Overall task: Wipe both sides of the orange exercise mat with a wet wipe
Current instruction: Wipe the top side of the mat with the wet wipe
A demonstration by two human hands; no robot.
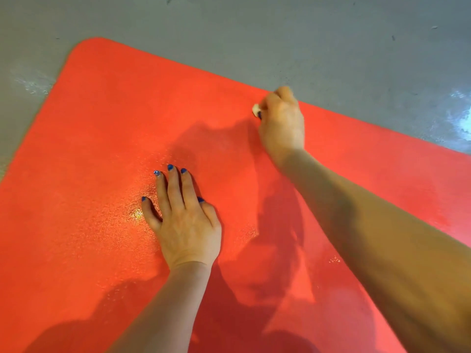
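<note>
The orange exercise mat (107, 138) lies flat on the floor and fills most of the view, its rounded corner at the upper left. My left hand (182, 217) rests palm down on the middle of the mat with its fingers straight. My right hand (281, 121) reaches to the mat's far edge, fingers curled around a bunched white wet wipe (255, 109). Only a small bit of the wipe shows beside the thumb. Parts of the mat near my left hand shine wet.
Grey concrete floor (331, 42) surrounds the mat at the top and left, with glossy patches at the right edge (458, 115) and at the left (33, 84). Shadows of my arms fall across the lower mat.
</note>
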